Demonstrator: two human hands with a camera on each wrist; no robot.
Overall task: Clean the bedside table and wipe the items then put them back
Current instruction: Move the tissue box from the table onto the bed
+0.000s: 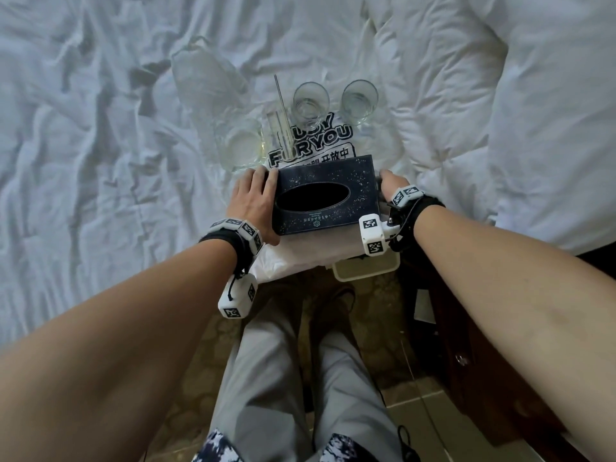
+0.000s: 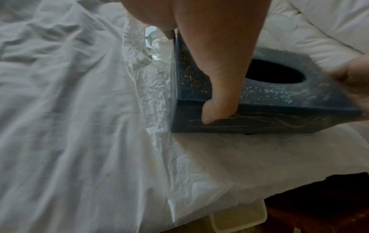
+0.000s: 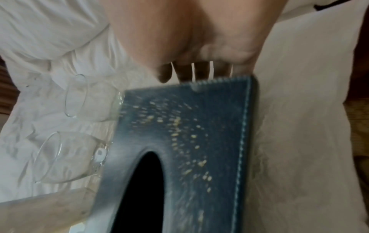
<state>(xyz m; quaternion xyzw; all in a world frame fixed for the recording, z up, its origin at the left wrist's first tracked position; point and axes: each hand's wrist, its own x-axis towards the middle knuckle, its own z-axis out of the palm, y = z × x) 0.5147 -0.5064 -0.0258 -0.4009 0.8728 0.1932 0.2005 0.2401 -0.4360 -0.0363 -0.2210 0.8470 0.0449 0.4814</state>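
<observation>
Item: dark blue, gold-flecked, stitched leatherette tissue-box cover with an oval slot (image 1: 325, 195). Location: at the near edge of the white rumpled bed sheet (image 1: 83, 145), over a white crinkled plastic bag printed "FOR YOU" (image 1: 313, 145). Whether it rests on the bag or is just clear of it cannot be told. No tissue shows in the slot.

Hold: left hand (image 1: 255, 203) clasps the left end, thumb bent over the near top edge and onto the front face. Right hand (image 1: 391, 185) is at the right end; its fingers run down behind that end, so its grip appears closed on the box, though blur hides the contact.

Adjacent stock, just beyond the box on the same bag:
- two clear round drinking glasses (image 1: 311, 101), upright, side by side
- one clear wide glass dish (image 1: 240, 145), near the left hand
- one tall clear acrylic holder with a thin rod (image 1: 281, 125)

Risks, as judged:
- Pushing the box forward could knock the dish or the glasses; the soft bedding makes them easy to topple.
- The slick bag may slide under the box, dragging the glassware with it.
- The box sits close to the bed's edge; a loosened grip could drop it to the floor (image 1: 416, 411).
</observation>
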